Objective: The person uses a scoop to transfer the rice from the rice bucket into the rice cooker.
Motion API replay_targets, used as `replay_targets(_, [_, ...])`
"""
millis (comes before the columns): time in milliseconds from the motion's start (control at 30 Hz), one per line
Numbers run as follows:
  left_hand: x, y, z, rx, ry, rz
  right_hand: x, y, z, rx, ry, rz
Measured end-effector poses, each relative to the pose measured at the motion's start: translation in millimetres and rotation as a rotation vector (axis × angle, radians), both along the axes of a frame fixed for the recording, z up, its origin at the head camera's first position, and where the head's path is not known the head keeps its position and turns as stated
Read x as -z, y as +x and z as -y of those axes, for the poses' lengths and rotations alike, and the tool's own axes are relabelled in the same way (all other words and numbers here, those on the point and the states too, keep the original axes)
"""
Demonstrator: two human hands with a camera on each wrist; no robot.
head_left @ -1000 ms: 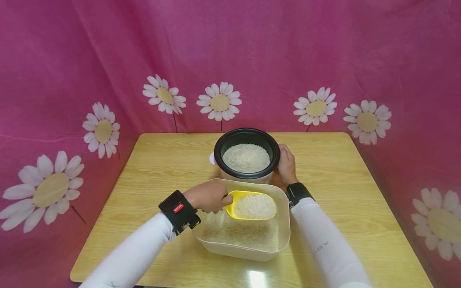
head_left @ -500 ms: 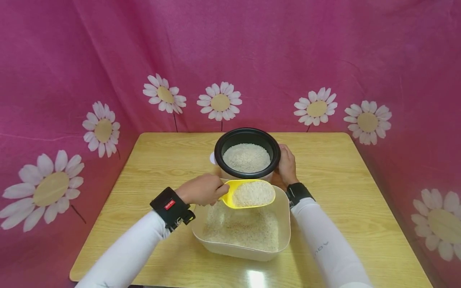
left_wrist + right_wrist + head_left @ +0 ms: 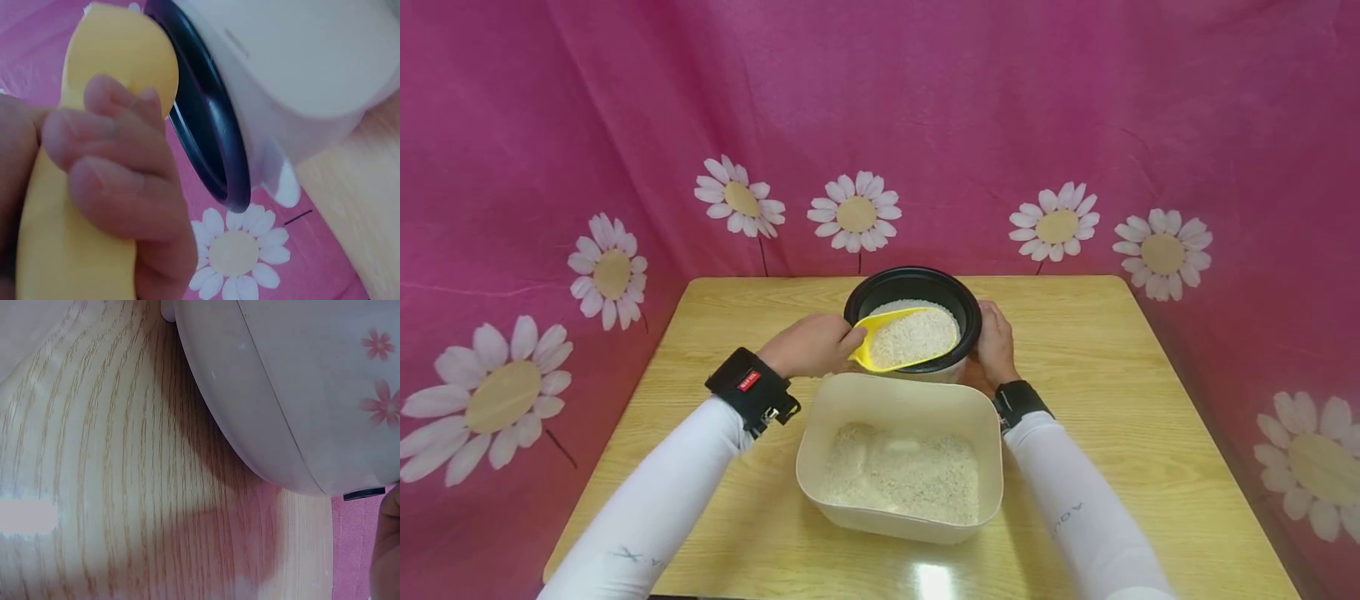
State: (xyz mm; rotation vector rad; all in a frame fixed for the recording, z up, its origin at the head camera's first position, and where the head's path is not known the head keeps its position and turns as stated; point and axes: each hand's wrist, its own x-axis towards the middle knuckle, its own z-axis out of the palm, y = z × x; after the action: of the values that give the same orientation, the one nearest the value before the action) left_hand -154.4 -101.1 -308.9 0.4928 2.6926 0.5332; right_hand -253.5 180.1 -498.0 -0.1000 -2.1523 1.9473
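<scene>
My left hand (image 3: 812, 344) grips the handle of a yellow scoop (image 3: 863, 354), its fingers curled around it in the left wrist view. Heaped with white rice (image 3: 917, 335), the scoop is over the near left part of a rice cooker's black inner pot (image 3: 970, 317). More rice lies inside that pot. My right hand (image 3: 997, 343) holds the right side of the cooker, its fingertips hidden. In the right wrist view the cooker's white body (image 3: 250, 400) bears pink flowers, and only a bit of the right hand (image 3: 386, 550) shows at the edge.
In front of the cooker stands a cream rectangular bin (image 3: 898, 527), with a layer of rice at its bottom. Both are on a wooden table (image 3: 1120, 417). A pink curtain (image 3: 955, 108) with daisies surrounds the table's back and sides.
My left hand has lifted the rice-filled scoop out from over the bin and moved it away from me to the inner pot. The right hand stays at the cooker's side.
</scene>
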Motion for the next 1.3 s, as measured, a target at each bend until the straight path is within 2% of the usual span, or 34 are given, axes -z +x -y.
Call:
replay_targets(267, [2.4,-18.4,-10.9,-0.021,-0.040,-0.207,-2.9,0.7,-2.0,-0.014,-0.003,0.034])
replay_targets(533, [11.4,-24.4,-16.2,-0.084,-0.085,-0.308,-35.0,21.7,3.4,-0.074,-0.024,0.071])
replay_targets(633, [14.8,-26.0,-16.9,-0.091,-0.105,-0.356,-40.9,26.5,4.1,-0.074,-0.016,0.076])
replay_targets(700, [16.9,-26.7,-17.7,-0.102,-0.111,-0.384,-37.7,24.7,3.0,-0.075,-0.020,0.077])
replay_targets(933, [26.7,-29.7,-19.7,-0.115,-0.127,-0.482,-6.6,5.6,-2.4,-0.045,-0.007,0.080])
replay_targets(1300, [32.1,-32.5,-19.5,-0.153,-0.161,-0.559,-2.1,4.6,-2.3,-0.029,0.039,0.036])
